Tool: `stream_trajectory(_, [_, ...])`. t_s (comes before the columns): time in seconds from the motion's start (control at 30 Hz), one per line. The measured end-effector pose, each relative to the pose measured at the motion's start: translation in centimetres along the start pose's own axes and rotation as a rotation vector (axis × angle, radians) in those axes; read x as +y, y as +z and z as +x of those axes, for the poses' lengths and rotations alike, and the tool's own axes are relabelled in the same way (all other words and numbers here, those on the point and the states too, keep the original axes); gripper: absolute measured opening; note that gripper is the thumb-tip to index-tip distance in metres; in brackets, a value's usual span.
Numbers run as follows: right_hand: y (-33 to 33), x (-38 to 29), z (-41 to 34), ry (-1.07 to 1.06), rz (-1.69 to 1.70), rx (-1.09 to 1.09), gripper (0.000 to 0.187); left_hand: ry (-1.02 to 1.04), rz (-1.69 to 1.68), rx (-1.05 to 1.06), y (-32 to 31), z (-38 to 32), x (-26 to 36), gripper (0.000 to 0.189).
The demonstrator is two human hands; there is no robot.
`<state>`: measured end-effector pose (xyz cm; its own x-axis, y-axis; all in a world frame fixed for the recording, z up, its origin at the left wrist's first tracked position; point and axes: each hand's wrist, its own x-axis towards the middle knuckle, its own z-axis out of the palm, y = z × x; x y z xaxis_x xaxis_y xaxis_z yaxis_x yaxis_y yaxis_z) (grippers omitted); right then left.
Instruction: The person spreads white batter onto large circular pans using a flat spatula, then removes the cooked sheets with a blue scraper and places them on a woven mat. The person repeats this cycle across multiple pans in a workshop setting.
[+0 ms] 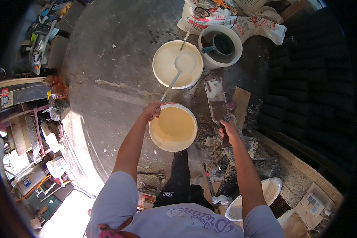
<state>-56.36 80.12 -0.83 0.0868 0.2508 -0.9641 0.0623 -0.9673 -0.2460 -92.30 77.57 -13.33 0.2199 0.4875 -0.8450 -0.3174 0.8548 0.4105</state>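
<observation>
My left hand [152, 111] grips the long handle of a metal ladle [172, 84]. The ladle's round bowl is over the far white bucket [155, 71], which holds a cream-coloured liquid [166, 61]; whether the bowl touches the liquid is hard to tell. Below the handle stands a nearer white bucket [173, 148] with a yellowish, paler-edged liquid [174, 123]. In my right hand [231, 132] is the dark handle of a broad, flat metal scraper [217, 105], its far end smeared with white paste. The scraper is to the right of both buckets.
A white bucket [207, 62] with dark liquid and a green dipper [223, 44] stands behind. A metal rod [190, 29] leans into the far bucket. Printed sacks [253, 28] lie beyond. An oval basin [233, 212] and a power strip [314, 203] are at right, bottles [59, 92] at left.
</observation>
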Motion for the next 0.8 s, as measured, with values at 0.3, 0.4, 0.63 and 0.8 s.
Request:
stream_trajectory(0.3, [3.0, 1.1, 4.4, -0.174, -0.086, -0.241, 0.019, 0.041, 0.269, 0.019, 1.3, -16.7, 6.7, 0.028])
stream_trajectory(0.4, [5.8, 0.2, 3.2, -0.289, 0.038, -0.383, 0.02, 0.02, 0.367, 0.017, 3.3, -23.6, 8.9, 0.029])
stream_trajectory(0.63, [2.3, 4.4, -4.4, -0.46, 0.357, -0.625, 0.021, -0.033, 0.423, -0.132, 10.1, -35.7, 8.0, 0.032])
stream_trajectory(0.8, [-8.7, 15.7, -14.0, -0.46, 0.246, -0.235, 0.025, -0.086, 0.546, -0.14, 15.3, -39.4, 1.1, 0.026])
